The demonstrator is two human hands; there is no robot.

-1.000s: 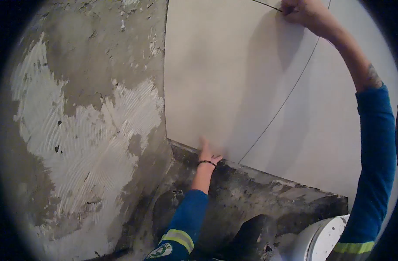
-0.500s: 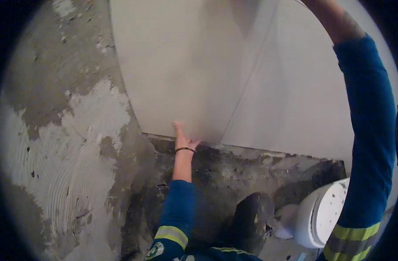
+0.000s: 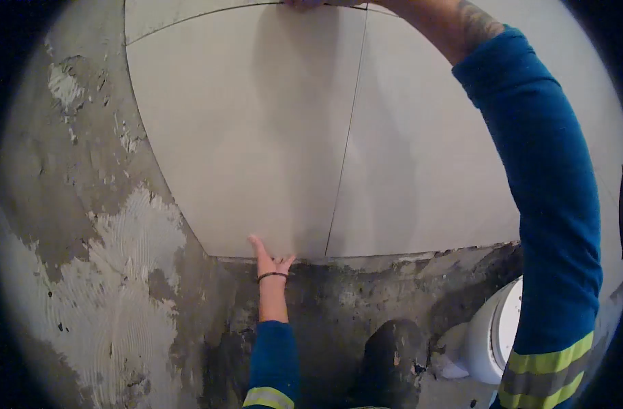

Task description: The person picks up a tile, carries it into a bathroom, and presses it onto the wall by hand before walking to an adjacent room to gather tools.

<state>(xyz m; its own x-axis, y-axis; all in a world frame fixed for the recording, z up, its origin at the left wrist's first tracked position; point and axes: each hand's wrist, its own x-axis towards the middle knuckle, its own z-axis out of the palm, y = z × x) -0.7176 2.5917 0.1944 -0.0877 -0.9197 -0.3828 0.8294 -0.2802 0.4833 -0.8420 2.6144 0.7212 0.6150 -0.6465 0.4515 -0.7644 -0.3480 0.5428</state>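
A large pale tile [image 3: 216,129] stands against the wall, its bottom edge above a dark, rough strip. My left hand [image 3: 272,262] is at that bottom edge, thumb spread up over the tile face and the other fingers at or under the edge. At the top of the frame my right hand [image 3: 303,3] touches the tile's upper seam; the frame cuts it off and its fingers are hidden. A second pale tile [image 3: 434,143] adjoins on the right, with a thin dark seam between the two.
Bare grey wall [image 3: 86,163] with ridged, whitish adhesive [image 3: 131,286] lies on the left. A white bucket-like object [image 3: 492,334] stands at lower right, partly behind my right sleeve. A dark knee or shoe shape [image 3: 393,354] shows at the bottom.
The view has shifted and straightened, so the upper seam now shows. My right hand has moved left along the top in the picture. My left hand stays at the tile's bottom edge.
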